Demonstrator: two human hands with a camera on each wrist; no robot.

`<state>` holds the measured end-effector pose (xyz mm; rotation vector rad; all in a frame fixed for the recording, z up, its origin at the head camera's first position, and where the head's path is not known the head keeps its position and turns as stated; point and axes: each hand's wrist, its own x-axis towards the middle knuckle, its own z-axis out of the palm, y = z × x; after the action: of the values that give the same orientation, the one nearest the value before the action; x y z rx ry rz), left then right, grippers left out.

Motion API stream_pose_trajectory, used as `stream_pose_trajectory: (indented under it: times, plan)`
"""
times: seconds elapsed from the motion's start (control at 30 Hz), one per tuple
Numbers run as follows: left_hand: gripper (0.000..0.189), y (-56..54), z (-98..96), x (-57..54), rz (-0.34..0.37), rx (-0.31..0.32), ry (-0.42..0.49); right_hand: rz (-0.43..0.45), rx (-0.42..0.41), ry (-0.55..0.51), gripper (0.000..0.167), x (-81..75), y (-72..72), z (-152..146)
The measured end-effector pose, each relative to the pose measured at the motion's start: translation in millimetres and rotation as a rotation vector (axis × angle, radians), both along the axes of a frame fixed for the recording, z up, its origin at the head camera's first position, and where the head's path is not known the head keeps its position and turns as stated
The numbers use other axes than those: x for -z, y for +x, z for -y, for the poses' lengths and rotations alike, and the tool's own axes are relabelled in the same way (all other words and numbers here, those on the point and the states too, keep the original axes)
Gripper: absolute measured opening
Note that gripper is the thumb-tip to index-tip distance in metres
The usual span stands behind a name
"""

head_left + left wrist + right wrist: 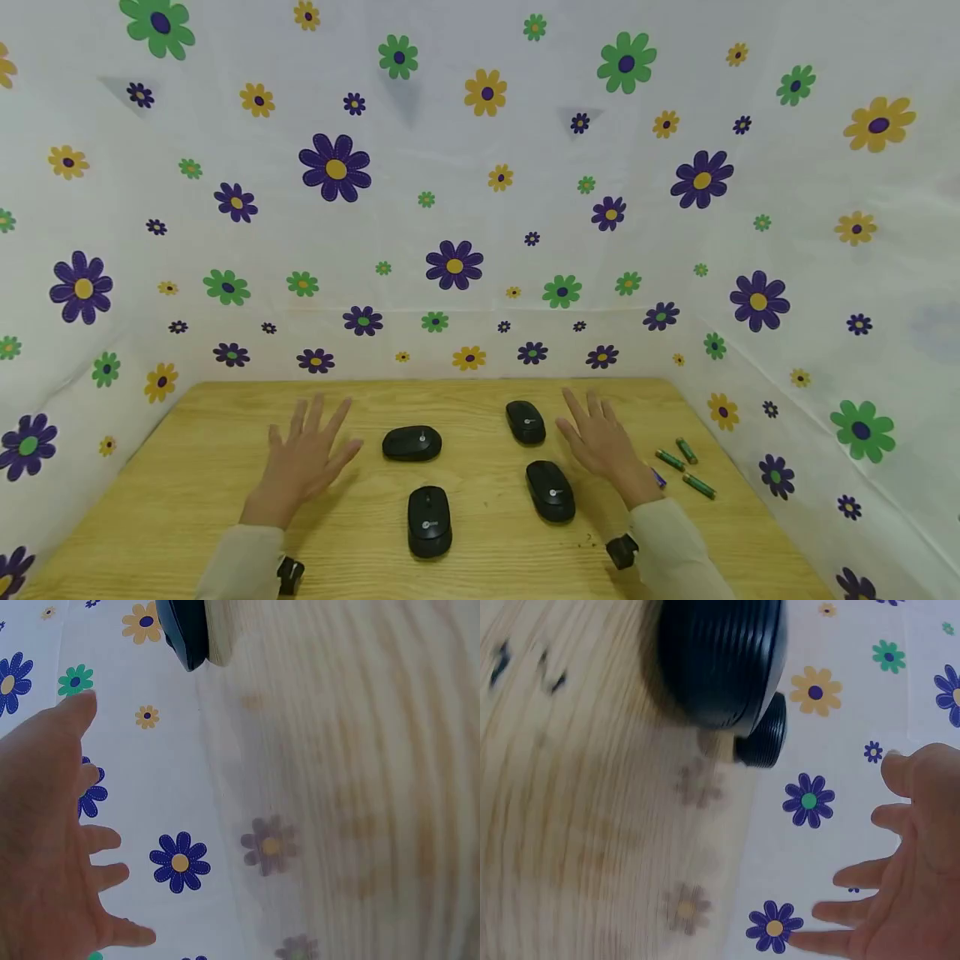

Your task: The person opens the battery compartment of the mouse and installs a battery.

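My left hand [302, 458] is held over the left part of the table with its fingers spread, holding nothing. Nearest to it is a black computer mouse [412, 443] lying sideways; another mouse [430, 522] lies closer to me. On the right, my right hand [600, 442] has its fingers extended and nothing in its grasp. Just left of it are a far mouse [526, 422] and a nearer mouse [551, 492]. In the right wrist view a ribbed mouse end [720, 660] looms large beside the right hand [900, 877]. The left wrist view shows the left hand [52, 840] with fingers apart.
Several green batteries [699, 486] lie at the right side of the wooden table [495, 558]. A blue item [658, 477] is partly hidden behind the right forearm. White flowered cloth [450, 208] walls off the back and both sides.
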<state>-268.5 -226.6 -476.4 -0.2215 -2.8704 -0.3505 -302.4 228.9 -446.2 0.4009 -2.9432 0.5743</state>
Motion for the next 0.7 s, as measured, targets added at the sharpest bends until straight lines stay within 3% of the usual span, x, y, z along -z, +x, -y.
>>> stream_pose_trajectory:
  times: [0.17,0.23,0.33,0.43,0.7]
  plan:
    - [0.069,-7.6,-8.9,0.7,-0.129,0.126,0.034,-0.039,-0.181,-0.218,0.057,-3.2,-6.0,7.9]
    - [0.063,-10.0,-15.5,-0.4,-0.185,0.187,0.045,-0.009,-0.204,-0.304,0.054,-5.1,-6.0,15.6]
    - [0.054,-11.7,-28.3,-4.7,-0.207,0.26,0.076,0.062,-0.201,-0.397,0.05,-9.0,-4.6,30.4]
    - [0.053,-13.9,-40.9,-9.2,-0.167,0.303,0.107,0.094,-0.219,-0.415,0.045,-10.7,-6.5,45.5]
    - [0.054,-24.5,-61.8,-11.4,-0.054,0.306,0.117,0.102,-0.298,-0.397,0.039,-5.5,-11.6,80.6]
